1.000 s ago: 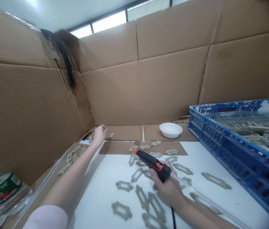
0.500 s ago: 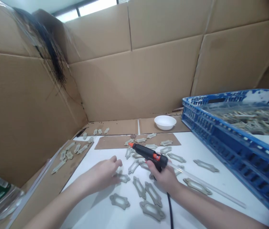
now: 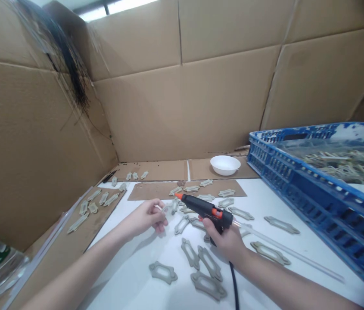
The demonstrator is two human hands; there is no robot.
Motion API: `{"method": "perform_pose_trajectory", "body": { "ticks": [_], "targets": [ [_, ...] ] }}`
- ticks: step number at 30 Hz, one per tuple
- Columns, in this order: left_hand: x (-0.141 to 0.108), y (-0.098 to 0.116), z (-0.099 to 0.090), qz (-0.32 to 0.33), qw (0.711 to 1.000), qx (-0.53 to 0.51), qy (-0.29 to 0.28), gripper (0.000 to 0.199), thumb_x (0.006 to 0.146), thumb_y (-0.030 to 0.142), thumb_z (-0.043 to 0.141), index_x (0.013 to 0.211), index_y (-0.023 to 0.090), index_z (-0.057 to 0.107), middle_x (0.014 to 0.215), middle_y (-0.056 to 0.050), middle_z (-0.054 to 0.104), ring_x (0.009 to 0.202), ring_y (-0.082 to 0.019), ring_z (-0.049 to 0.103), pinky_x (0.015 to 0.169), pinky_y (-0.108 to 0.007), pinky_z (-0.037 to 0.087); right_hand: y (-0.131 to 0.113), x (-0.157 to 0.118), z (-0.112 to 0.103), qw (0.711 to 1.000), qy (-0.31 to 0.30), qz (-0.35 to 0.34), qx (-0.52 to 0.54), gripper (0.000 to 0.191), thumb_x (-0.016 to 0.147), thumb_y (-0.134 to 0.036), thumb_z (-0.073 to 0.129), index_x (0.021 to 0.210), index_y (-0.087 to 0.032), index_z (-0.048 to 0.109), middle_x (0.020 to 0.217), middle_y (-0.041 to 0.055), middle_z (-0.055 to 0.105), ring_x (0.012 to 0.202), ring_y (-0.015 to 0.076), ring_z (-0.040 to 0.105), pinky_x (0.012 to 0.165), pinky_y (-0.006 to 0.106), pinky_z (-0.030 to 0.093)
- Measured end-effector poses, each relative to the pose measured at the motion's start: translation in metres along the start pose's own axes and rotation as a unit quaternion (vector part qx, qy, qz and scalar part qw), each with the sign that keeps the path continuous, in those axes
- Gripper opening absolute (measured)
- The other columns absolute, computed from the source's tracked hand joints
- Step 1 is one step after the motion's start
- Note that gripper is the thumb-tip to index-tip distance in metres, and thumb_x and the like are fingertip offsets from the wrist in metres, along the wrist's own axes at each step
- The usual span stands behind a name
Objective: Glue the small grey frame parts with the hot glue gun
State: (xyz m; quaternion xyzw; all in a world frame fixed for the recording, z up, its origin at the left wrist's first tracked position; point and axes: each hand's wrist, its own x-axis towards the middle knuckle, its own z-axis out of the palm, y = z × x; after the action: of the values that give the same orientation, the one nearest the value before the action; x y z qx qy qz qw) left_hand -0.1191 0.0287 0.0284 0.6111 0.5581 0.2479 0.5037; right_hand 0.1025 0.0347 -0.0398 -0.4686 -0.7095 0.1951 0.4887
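Just one hot glue gun (image 3: pixel 205 209)

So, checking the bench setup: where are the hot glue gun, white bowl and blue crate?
Hot glue gun (image 3: pixel 197 205): head view, on its black barrel.
White bowl (image 3: pixel 224 172): head view, on its front outer wall.
Blue crate (image 3: pixel 314 206): head view, on its near side wall.

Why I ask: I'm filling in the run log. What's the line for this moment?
left hand: raised, near grey frame-shaped pieces | right hand: holding hot glue gun | nearby: blue plastic crate, white bowl
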Motion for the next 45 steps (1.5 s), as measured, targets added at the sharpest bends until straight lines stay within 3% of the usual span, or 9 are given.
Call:
{"method": "perform_pose_trajectory", "body": {
  "ticks": [5,10,17,35,45],
  "targets": [
    [-0.011,0.018,0.012,-0.023,0.994,-0.104,0.038,0.019,0.074,0.023,0.047,0.091,0.016,0.040,0.070,-0.006,0.065,0.061,-0.017,0.063,0.060,-0.031,0.049,-0.006,0.001,-0.002,0.998,0.008,-0.061,-0.013,0.027,0.078,-0.042,0.045,0.065,-0.019,0.052,0.057,0.0007,0.054,0.056,0.0155,0.054,0.055,0.027,0.044],
    [-0.017,0.024,0.013,-0.031,0.989,-0.128,0.065,0.032,0.073,0.019,0.046,0.104,0.015,0.039,0.062,-0.006,0.065,0.050,-0.017,0.061,0.048,-0.027,0.048,-0.013,0.006,-0.005,0.984,-0.026,-0.173,-0.010,0.024,0.080,-0.029,0.043,0.058,-0.020,0.041,0.053,-0.0026,0.044,0.051,0.0117,0.045,0.053,0.025,0.039],
    [-0.019,0.026,0.014,-0.025,0.989,-0.128,0.076,0.045,0.071,0.016,0.043,0.116,0.015,0.038,0.054,-0.005,0.063,0.040,-0.015,0.056,0.040,-0.024,0.045,-0.009,0.004,-0.003,0.973,-0.047,-0.224,0.023,0.023,0.078,-0.023,0.047,0.058,-0.021,0.034,0.052,-0.0044,0.039,0.050,0.0108,0.037,0.054,0.026,0.035],
    [-0.024,0.029,0.020,-0.035,0.985,-0.139,0.095,0.040,0.066,0.015,0.048,0.105,0.013,0.037,0.051,-0.002,0.062,0.039,-0.016,0.057,0.037,-0.024,0.044,-0.008,0.003,-0.003,0.972,-0.080,-0.219,0.011,0.020,0.079,-0.024,0.047,0.061,-0.021,0.037,0.054,-0.0035,0.043,0.050,0.0114,0.037,0.056,0.028,0.033],
    [-0.022,0.020,0.021,-0.014,0.990,-0.088,0.109,0.030,0.074,0.022,0.048,0.100,0.016,0.036,0.052,-0.002,0.062,0.038,-0.015,0.056,0.038,-0.024,0.044,-0.011,0.004,-0.004,0.949,-0.073,-0.304,-0.048,0.009,0.076,-0.021,0.050,0.071,-0.019,0.043,0.059,-0.0019,0.052,0.050,0.0108,0.041,0.055,0.028,0.031]
  ]
}}
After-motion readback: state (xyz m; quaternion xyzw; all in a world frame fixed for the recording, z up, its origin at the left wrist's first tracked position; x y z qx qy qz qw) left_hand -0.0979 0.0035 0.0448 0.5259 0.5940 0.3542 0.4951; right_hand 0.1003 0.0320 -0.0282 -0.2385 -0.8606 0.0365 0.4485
